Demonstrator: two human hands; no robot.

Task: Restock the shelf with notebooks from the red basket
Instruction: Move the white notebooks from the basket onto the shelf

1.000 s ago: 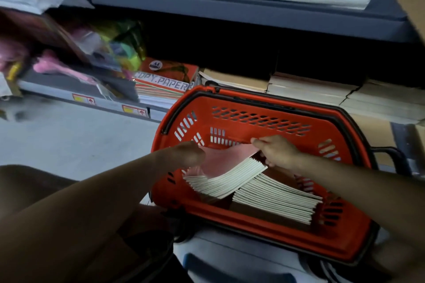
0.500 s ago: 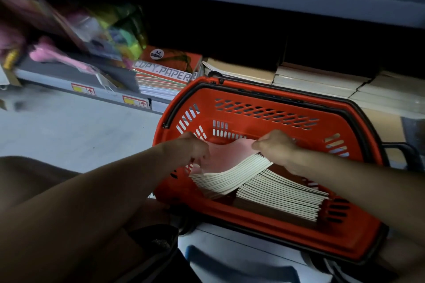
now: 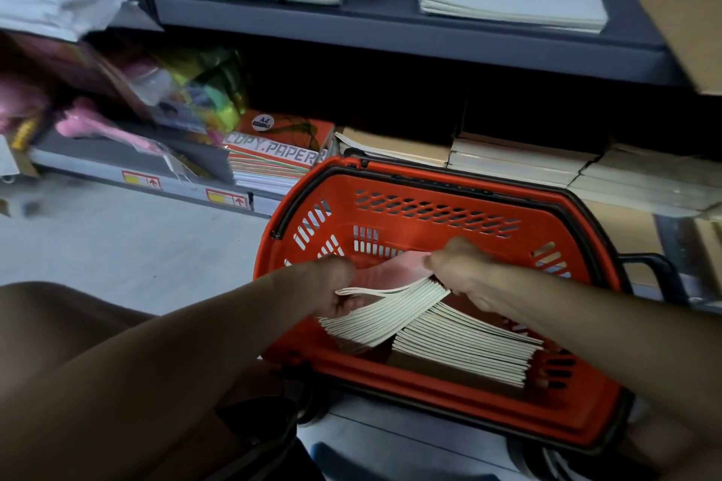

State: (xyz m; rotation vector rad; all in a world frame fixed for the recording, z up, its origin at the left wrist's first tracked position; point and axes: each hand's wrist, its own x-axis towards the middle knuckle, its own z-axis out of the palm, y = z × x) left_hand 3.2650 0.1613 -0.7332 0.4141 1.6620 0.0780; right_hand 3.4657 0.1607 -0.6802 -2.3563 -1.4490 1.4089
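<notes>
The red basket (image 3: 429, 203) stands on the floor in front of the shelf. Inside it lie two stacks of thin cream-edged notebooks: a left stack (image 3: 385, 314) with a pink cover on top, tilted up, and a right stack (image 3: 465, 351) lying flat. My left hand (image 3: 332, 285) grips the left end of the upper notebooks of the left stack. My right hand (image 3: 459, 269) grips their right end. The top notebooks bend upward between my hands.
The bottom shelf (image 3: 527, 164) behind the basket holds piles of cream and tan notebooks. A red copy paper ream (image 3: 281, 152) sits to its left, beside colourful packets (image 3: 187, 98). The grey upper shelf (image 3: 390, 31) carries white pads and boxed notebooks. My knee (image 3: 58, 324) is at the lower left.
Both hands have closed tighter on the left stack and raised its top notebooks, which now bow upward. The view has tilted up slightly.
</notes>
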